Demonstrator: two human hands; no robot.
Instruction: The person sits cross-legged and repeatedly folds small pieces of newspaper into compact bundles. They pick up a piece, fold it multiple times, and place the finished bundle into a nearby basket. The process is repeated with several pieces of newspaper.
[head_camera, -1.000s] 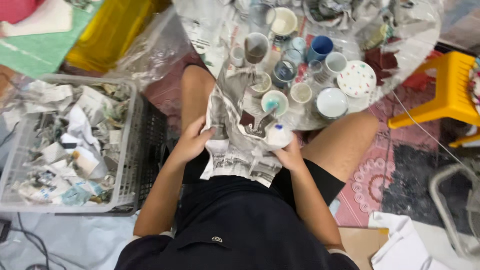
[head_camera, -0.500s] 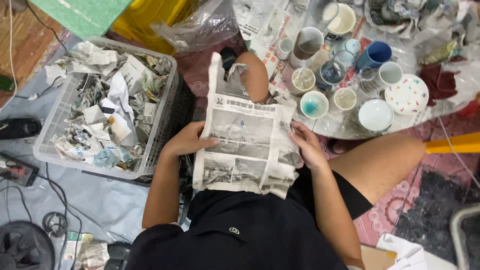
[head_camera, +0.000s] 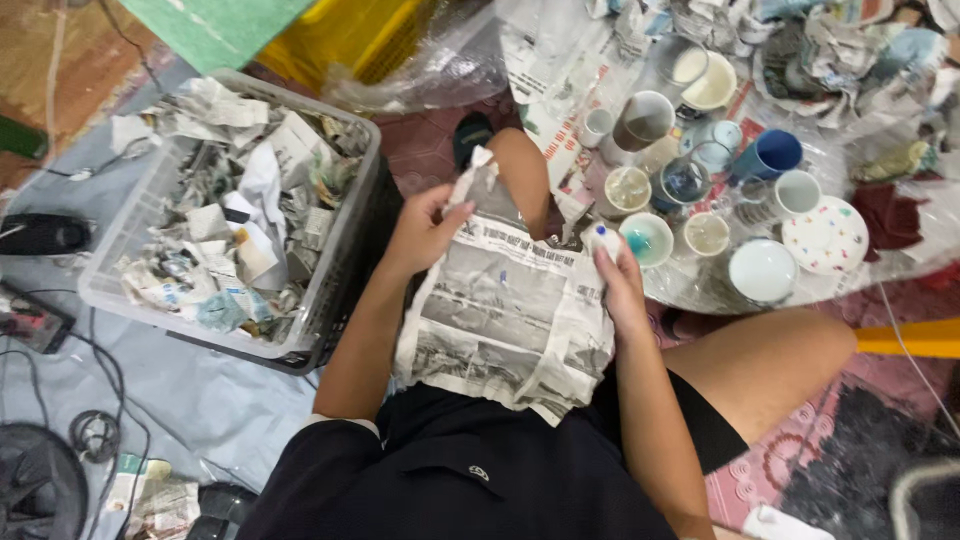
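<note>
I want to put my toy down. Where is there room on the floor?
The grey sheet between the crate of paper scraps and the left knee is bare. The cups and bowls by the right hand are packed tight.

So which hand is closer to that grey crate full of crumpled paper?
Left. The left hand grips the newspaper right beside the crate; the right hand is across the sheet.

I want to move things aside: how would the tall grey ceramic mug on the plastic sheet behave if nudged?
The tall grey ceramic mug is upright and taller than wide, so it would probably tip. It looks rigid and probably breakable. The small cups beside it would likely get knocked.
</note>
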